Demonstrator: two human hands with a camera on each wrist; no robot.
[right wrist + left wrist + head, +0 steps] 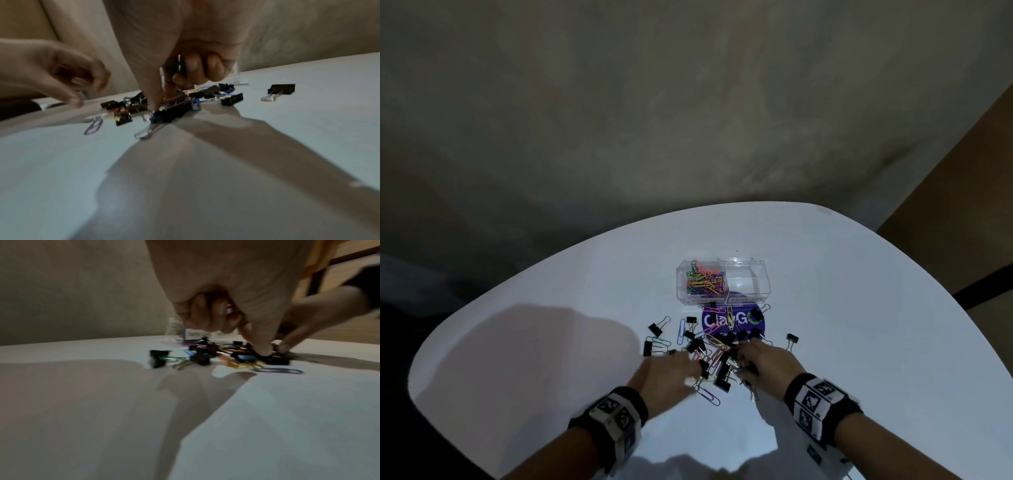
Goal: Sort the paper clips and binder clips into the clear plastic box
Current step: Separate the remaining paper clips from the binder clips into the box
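Clips lie in a loose heap (717,349) on your smooth white table (859,308): black folded-metal binder clips with wire handles, thin bright wire paper clips. Your left hand (671,375), blurred, curls its fingers at the heap's left edge; what it holds cannot be told. Your right hand (767,359) pinches into the heap, a green paper clip (172,68) tucked under curled fingers. Beyond stands the clear box (722,281), left half full of paper clips.

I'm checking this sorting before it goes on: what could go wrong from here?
1. Paper clips and binder clips lie tangled in one pile, so the right hand may lift a paper clip along with a binder clip.
2. The box has paper clips only in its left half; a mixed grab could spoil the sorting.
3. One binder clip lies apart and may be missed.
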